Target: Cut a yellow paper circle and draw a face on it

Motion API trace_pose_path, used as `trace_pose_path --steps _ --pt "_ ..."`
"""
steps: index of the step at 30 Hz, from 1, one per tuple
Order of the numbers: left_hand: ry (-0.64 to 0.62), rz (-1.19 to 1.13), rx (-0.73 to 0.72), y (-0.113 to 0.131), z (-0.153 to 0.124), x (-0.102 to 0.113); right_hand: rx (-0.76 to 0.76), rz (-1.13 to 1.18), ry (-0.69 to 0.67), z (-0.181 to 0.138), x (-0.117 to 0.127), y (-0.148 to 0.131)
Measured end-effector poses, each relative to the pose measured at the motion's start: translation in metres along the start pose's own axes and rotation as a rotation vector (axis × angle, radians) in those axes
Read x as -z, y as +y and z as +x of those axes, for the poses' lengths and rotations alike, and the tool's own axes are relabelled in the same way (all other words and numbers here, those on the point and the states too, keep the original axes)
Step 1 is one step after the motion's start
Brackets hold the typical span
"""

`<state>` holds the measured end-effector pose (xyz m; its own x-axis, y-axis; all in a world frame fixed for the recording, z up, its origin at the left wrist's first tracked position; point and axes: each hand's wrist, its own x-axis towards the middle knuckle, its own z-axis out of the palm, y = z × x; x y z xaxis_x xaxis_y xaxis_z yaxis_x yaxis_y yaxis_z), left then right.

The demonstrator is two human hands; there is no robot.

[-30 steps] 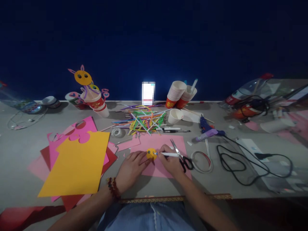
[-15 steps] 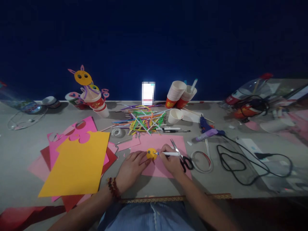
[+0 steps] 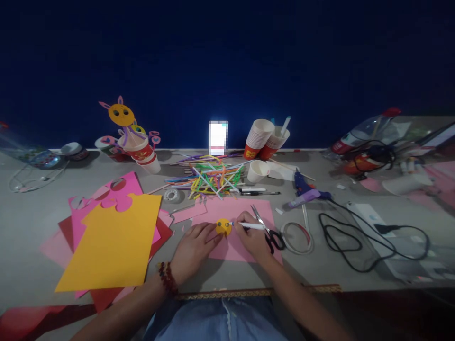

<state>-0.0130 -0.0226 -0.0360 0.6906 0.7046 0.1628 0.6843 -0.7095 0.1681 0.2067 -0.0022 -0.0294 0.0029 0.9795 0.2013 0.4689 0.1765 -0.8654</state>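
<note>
A small yellow paper circle [image 3: 223,231] lies on a pink sheet of paper [image 3: 231,251], with a dark eye drawn on its left and a ring-shaped outline on its right. My left hand [image 3: 196,242] holds the circle down at its lower left edge, fingers and thumb against the paper. In my right hand [image 3: 251,237] is a white marker pen [image 3: 254,226], gripped between closed fingers. Its blue tip end is at the circle's right side, beside the outline. Scissors [image 3: 272,237] with black handles lie just right of my right hand, partly over the pink sheet.
Stacked coloured paper [image 3: 117,246] lies at left. Behind my hands are many pipe cleaners [image 3: 213,177], pens and paper cups [image 3: 258,137]. A glue gun [image 3: 302,184], tape roll [image 3: 297,238] and black cable [image 3: 341,237] are on the right. A decorated cup [image 3: 138,147] stands at back left.
The pen tip has moved slightly right on the yellow circle, and the right eye's outline now looks like a ring. My left hand has stayed in place; the view has shifted slightly.
</note>
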Motion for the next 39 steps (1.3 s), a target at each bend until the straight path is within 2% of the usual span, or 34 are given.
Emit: trace_pose_path --steps 26,39 --pt "-0.006 -0.008 -0.002 -0.0002 -0.0007 -0.0008 0.014 -0.042 -0.06 -0.0017 0.0001 0.0" --pt "0.01 -0.008 0.004 -0.0008 -0.0015 -0.0037 0.016 -0.022 -0.049 -0.0026 -0.0004 0.0037"
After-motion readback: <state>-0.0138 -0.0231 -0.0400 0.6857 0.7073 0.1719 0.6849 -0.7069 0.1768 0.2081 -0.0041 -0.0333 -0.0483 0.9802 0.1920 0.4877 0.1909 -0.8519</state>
